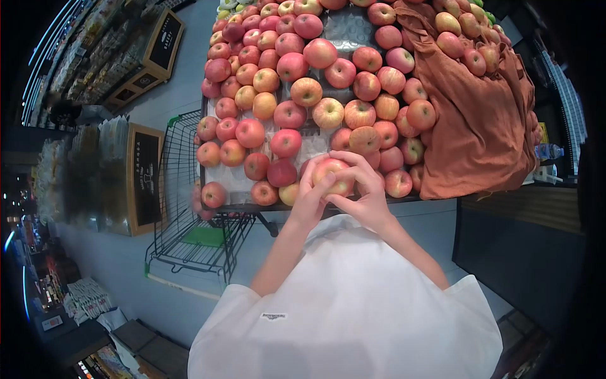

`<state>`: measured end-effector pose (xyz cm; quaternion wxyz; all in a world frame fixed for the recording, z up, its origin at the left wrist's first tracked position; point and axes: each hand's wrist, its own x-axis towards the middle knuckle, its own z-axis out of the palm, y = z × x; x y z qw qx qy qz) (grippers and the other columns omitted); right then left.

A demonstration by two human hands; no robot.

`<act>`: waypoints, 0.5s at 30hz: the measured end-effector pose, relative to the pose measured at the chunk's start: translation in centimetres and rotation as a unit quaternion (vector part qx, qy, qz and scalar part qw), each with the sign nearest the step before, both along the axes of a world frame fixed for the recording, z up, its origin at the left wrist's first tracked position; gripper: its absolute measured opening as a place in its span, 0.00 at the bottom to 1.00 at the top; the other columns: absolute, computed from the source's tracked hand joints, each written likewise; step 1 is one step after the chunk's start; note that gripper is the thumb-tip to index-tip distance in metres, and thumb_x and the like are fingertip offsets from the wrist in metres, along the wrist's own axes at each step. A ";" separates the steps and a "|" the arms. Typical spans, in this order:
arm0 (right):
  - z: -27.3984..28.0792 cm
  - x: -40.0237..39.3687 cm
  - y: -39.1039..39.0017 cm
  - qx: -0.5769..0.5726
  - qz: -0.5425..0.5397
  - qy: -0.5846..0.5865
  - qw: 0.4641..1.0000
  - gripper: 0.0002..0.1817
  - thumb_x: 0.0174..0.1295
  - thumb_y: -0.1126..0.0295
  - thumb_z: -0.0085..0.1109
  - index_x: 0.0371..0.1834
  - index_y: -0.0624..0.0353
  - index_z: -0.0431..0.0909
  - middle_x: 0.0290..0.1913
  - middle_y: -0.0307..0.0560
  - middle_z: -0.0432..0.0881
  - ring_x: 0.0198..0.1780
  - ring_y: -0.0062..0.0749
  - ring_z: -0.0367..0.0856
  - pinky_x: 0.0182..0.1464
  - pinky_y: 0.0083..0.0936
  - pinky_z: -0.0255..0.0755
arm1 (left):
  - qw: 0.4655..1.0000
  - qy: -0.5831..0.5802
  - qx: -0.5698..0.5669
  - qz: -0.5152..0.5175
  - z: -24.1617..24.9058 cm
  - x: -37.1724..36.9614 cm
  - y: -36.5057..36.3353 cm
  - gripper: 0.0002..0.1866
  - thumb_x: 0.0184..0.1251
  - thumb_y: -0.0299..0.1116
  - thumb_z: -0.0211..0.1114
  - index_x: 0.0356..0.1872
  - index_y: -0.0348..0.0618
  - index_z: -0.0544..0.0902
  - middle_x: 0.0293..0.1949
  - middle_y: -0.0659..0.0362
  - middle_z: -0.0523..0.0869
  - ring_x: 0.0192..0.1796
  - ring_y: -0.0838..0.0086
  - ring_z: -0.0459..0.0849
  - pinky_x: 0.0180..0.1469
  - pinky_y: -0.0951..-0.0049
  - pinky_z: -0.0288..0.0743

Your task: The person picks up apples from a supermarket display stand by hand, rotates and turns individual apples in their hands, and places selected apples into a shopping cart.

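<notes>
A red-and-yellow apple [332,176] sits just below the centre of the frame, at the near edge of the fruit display, held between both hands. The left hand [309,199] comes up from below left; its fingers [310,172] curl against the apple's left side, clamped on it. The right hand [366,189] comes from below right, with its fingers [353,161] bent over the top and right side of the same apple, likewise pressed onto it. The apple is thus enclosed on both sides, with only its front face showing between the two sets of fingers.

Around it lie many more apples [290,114], heaped across the tabletop [237,183], which fills the upper middle of the frame. A rust-coloured cloth [480,126] drapes over the right part of the heap, in the upper right. Just left of the display stands a wire shopping cart [189,234] with a green panel in its base. Further left, wooden shelves [142,177] line an aisle. The person's white garment [347,309] fills the lower middle of the frame, below the forearms.
</notes>
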<state>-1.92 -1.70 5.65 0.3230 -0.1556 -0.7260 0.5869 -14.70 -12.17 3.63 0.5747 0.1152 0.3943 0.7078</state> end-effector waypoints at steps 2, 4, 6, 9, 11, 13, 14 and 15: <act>-0.3 0.2 0.2 0.010 0.019 0.016 1.000 0.25 0.55 0.73 0.80 0.58 0.58 0.85 0.74 0.55 0.78 0.73 0.47 0.79 0.72 0.39 0.75 | 1.000 0.011 0.026 0.009 -0.6 0.3 0.1 0.28 0.83 0.41 0.66 0.75 0.43 0.68 0.65 0.54 0.79 0.66 0.70 0.84 0.63 0.68 0.86; -0.2 0.2 -0.1 -0.154 0.021 0.050 0.987 0.30 0.56 0.72 0.80 0.65 0.58 0.82 0.76 0.56 0.77 0.76 0.46 0.77 0.75 0.39 0.73 | 1.000 -0.007 0.009 0.023 -0.6 0.2 0.1 0.26 0.83 0.39 0.66 0.74 0.43 0.70 0.64 0.55 0.80 0.65 0.71 0.84 0.62 0.67 0.87; -0.5 0.1 0.4 -0.177 0.034 0.046 0.983 0.41 0.58 0.70 0.80 0.77 0.60 0.74 0.79 0.55 0.75 0.82 0.47 0.71 0.79 0.40 0.70 | 0.999 0.007 -0.009 0.037 -0.4 0.5 0.3 0.22 0.87 0.44 0.60 0.72 0.44 0.74 0.64 0.56 0.81 0.63 0.69 0.85 0.58 0.64 0.88; 0.4 0.7 1.3 0.043 0.056 -0.080 0.994 0.44 0.57 0.69 0.81 0.79 0.59 0.72 0.78 0.54 0.75 0.83 0.50 0.69 0.81 0.42 0.67 | 0.987 -0.145 -0.059 0.042 0.4 0.0 0.5 0.26 0.89 0.53 0.49 0.72 0.46 0.74 0.66 0.55 0.82 0.61 0.66 0.86 0.57 0.59 0.88; 0.5 0.5 1.0 0.100 0.036 -0.089 0.990 0.46 0.55 0.67 0.82 0.79 0.60 0.72 0.77 0.54 0.76 0.82 0.53 0.69 0.81 0.46 0.68 | 0.976 -0.215 -0.014 0.017 -1.5 -0.9 0.2 0.31 0.88 0.59 0.46 0.73 0.44 0.73 0.64 0.51 0.84 0.57 0.60 0.89 0.53 0.57 0.90; 0.5 0.3 0.7 0.124 0.020 -0.090 0.988 0.47 0.53 0.66 0.83 0.79 0.60 0.73 0.76 0.55 0.77 0.81 0.55 0.70 0.80 0.47 0.68 | 0.966 -0.257 0.003 -0.002 -1.5 -1.1 0.3 0.34 0.88 0.62 0.43 0.74 0.44 0.72 0.64 0.50 0.84 0.57 0.58 0.89 0.53 0.56 0.90; 0.7 0.4 0.9 0.102 0.026 -0.086 0.991 0.47 0.52 0.66 0.84 0.79 0.60 0.73 0.76 0.55 0.77 0.80 0.55 0.71 0.79 0.46 0.69 | 0.964 -0.265 -0.002 -0.008 -1.2 -0.8 0.2 0.34 0.88 0.62 0.41 0.75 0.45 0.71 0.66 0.51 0.83 0.58 0.59 0.89 0.54 0.56 0.89; 1.0 0.5 1.1 0.079 0.032 -0.081 0.993 0.48 0.52 0.65 0.84 0.79 0.60 0.73 0.75 0.55 0.77 0.79 0.54 0.72 0.79 0.46 0.70 | 0.962 -0.272 -0.008 -0.014 -0.8 -0.6 0.3 0.34 0.89 0.62 0.40 0.76 0.47 0.71 0.67 0.51 0.82 0.60 0.60 0.89 0.56 0.56 0.89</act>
